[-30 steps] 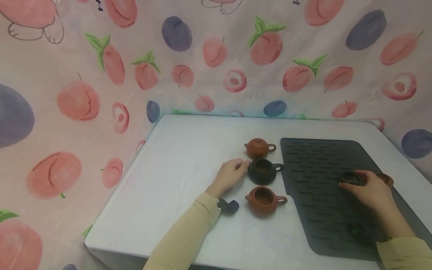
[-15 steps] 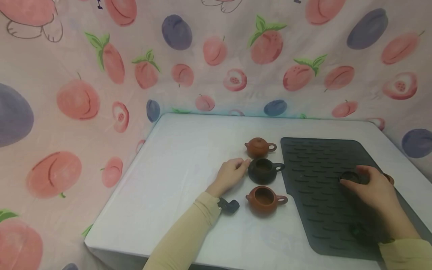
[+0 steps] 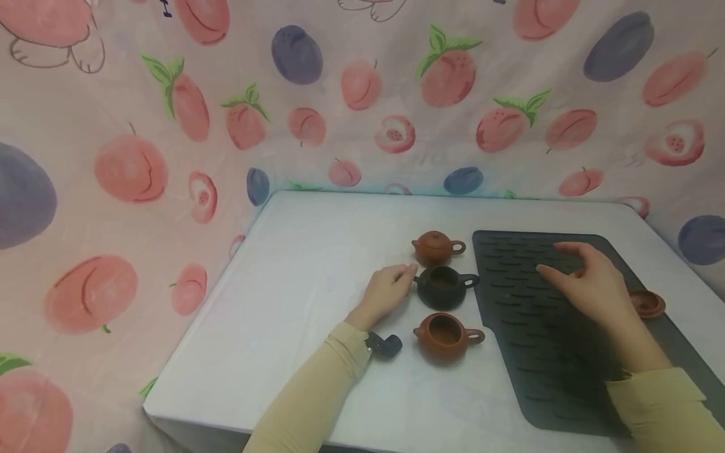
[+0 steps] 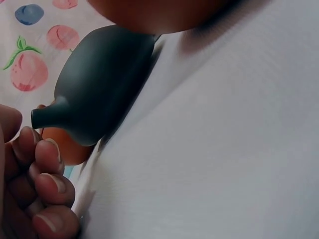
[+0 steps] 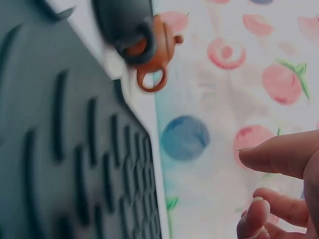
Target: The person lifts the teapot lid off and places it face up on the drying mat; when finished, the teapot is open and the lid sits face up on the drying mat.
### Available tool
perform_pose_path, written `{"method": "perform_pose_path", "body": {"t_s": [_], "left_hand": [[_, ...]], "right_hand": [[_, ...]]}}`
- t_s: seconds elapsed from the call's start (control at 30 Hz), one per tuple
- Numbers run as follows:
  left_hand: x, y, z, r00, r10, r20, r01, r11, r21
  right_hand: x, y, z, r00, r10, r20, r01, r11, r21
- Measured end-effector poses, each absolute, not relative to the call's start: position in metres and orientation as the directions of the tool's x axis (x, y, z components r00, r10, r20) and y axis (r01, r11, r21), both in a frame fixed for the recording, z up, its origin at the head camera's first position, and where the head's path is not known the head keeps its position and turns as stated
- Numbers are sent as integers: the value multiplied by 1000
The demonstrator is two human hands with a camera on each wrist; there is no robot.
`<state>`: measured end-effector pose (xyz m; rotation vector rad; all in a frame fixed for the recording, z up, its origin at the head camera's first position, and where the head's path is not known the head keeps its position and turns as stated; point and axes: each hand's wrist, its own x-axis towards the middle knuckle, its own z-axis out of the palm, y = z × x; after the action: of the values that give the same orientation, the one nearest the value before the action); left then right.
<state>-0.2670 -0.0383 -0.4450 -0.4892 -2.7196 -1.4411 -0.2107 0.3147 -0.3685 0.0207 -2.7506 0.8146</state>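
A dark teapot without its lid (image 3: 442, 288) stands between two brown teapots, the far one lidded (image 3: 435, 248) and the near one lidless (image 3: 444, 338). My left hand (image 3: 385, 292) is at the dark teapot's spout. In the left wrist view its curled fingertips (image 4: 50, 154) lie right beside the spout tip (image 4: 42, 118), holding nothing. My right hand (image 3: 595, 289) hovers over the dark ridged mat (image 3: 504, 283), thumb and forefinger spread, nothing between them. Beyond its wrist, a brown lid (image 3: 647, 304) lies on the mat's right edge. The dark lid is hidden behind this hand.
The white table (image 3: 283, 302) reaches back to a fruit-print cloth (image 3: 317, 138) that hangs behind it and at the left. My left wrist wears a small dark camera (image 3: 385, 346) close to the near teapot.
My right hand has let go of the dark lid over the mat and moved up and left, uncovering the brown lid. The left fingertips have slipped slightly off the dark teapot's spout.
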Motion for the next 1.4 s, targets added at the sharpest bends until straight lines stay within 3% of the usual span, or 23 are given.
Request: {"method": "perform_pose_path", "body": {"t_s": [0.4, 0.7, 0.93, 1.2, 1.4], "left_hand": [[-291, -35, -440, -981, 185, 66, 129, 355, 926], [-313, -31, -447, -983, 185, -16, 19, 185, 983], [-323, -19, -443, -987, 156, -30, -2, 175, 985], [-331, -5, -434, -984, 67, -164, -151, 171, 974], [-332, -1, -434, -981, 79, -177, -154, 234, 960]], "right_hand": [[-246, 258, -345, -981, -103, 165, -177, 820, -544], [-260, 229, -350, -963, -215, 164, -270, 793, -545], [-274, 215, -356, -962, -241, 132, -273, 783, -558], [-294, 198, -363, -949, -275, 155, -315, 806, -502], [-305, 184, -370, -951, -292, 106, -305, 811, -500]]}}
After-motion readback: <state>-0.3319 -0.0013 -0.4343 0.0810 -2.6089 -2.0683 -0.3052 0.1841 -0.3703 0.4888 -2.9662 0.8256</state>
